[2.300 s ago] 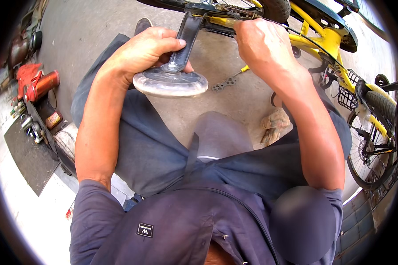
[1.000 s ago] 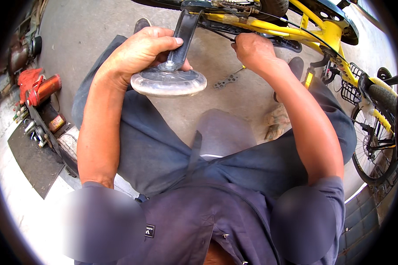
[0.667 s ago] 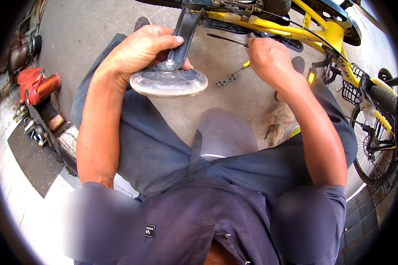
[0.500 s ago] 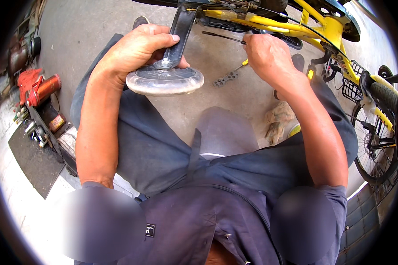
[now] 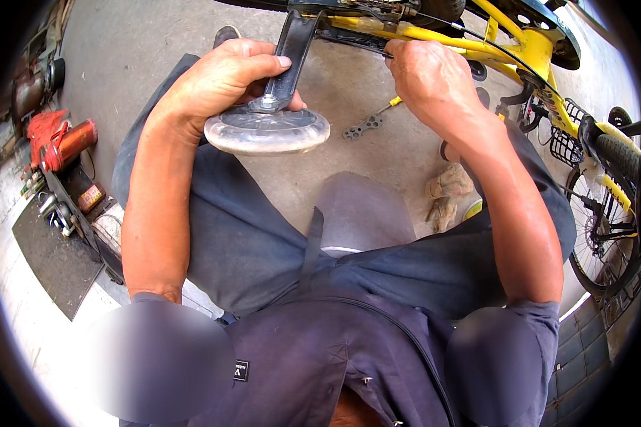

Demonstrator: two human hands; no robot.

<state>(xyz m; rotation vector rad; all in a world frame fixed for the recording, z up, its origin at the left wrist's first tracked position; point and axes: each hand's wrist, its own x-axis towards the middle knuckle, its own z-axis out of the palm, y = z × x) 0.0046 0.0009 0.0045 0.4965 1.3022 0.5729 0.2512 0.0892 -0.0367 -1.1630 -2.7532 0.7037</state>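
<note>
In the head view, my two hands are apart. My left hand [image 5: 228, 82] is clamped on the black channel-shaped bracket [image 5: 296, 50], above its clear round wheel [image 5: 267, 132]. My right hand [image 5: 434, 78] is curled around a thin dark tool [image 5: 387, 53], mostly hidden, near the yellow metal bicycle frame [image 5: 530, 51].

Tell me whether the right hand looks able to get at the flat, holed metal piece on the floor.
Probably yes: the right hand is near the yellow frame, and nothing visible blocks it from lowering to the flat, holed metal piece.
</note>
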